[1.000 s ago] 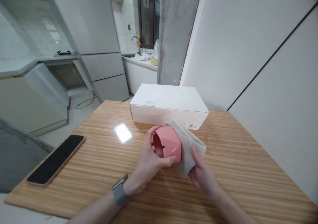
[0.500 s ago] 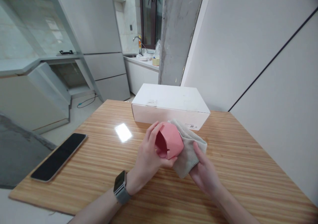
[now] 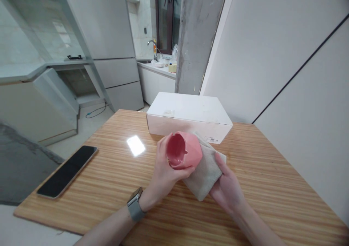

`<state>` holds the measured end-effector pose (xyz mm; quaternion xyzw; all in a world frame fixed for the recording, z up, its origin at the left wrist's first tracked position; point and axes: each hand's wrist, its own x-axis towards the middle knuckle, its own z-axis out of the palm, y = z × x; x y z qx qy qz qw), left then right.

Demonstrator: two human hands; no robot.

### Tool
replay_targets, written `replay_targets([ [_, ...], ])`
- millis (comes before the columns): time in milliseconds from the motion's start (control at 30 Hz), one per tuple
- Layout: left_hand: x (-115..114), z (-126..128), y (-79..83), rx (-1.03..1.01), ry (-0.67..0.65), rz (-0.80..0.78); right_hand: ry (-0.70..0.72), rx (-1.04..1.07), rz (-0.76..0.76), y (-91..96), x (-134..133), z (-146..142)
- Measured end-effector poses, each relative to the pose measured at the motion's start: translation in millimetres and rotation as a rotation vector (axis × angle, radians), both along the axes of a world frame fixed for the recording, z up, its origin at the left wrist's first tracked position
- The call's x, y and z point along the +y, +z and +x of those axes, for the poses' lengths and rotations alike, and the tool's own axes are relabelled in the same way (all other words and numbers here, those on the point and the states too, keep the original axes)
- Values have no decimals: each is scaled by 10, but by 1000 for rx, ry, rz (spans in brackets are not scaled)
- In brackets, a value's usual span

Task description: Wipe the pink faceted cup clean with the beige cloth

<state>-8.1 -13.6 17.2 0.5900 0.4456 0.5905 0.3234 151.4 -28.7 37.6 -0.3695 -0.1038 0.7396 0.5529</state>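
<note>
My left hand (image 3: 163, 173) is wrapped round a pink faceted holder (image 3: 184, 150), held above the wooden table (image 3: 114, 188) with its opening turned up and towards me. My right hand (image 3: 227, 188) grips a folded grey cloth (image 3: 204, 169), which is pressed against the right side of the pink holder. A grey watch sits on my left wrist. Both hands are at the middle of the table, just in front of a closed white box (image 3: 189, 117).
A dark phone (image 3: 67, 171) lies face up near the table's left edge. The white box stands at the table's far side. A white wall runs close along the right. A concrete pillar, a kitchen counter with a tap and a tall grey cabinet stand behind.
The pink holder has been turned in my left hand, its opening swinging from sideways to upward. The cloth has stayed against its right side. Both hands sit slightly lower and to the right.
</note>
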Motion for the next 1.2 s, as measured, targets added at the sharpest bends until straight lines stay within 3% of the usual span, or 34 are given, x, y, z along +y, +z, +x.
replay_targets([
  [233,-29,-19,91,241,77,173,-3,-17,-30,15,36,28],
  [533,9,-71,72,450,79,351,9,-29,-40,-6,68,64],
  [667,25,-88,50,418,75,278,7,-53,-64,-10,94,77],
  [967,88,-70,-80,103,-8,-28,-13,16,-91,-5,106,31],
  [1200,95,-81,-38,208,58,80,34,-20,-47,-29,125,51],
])
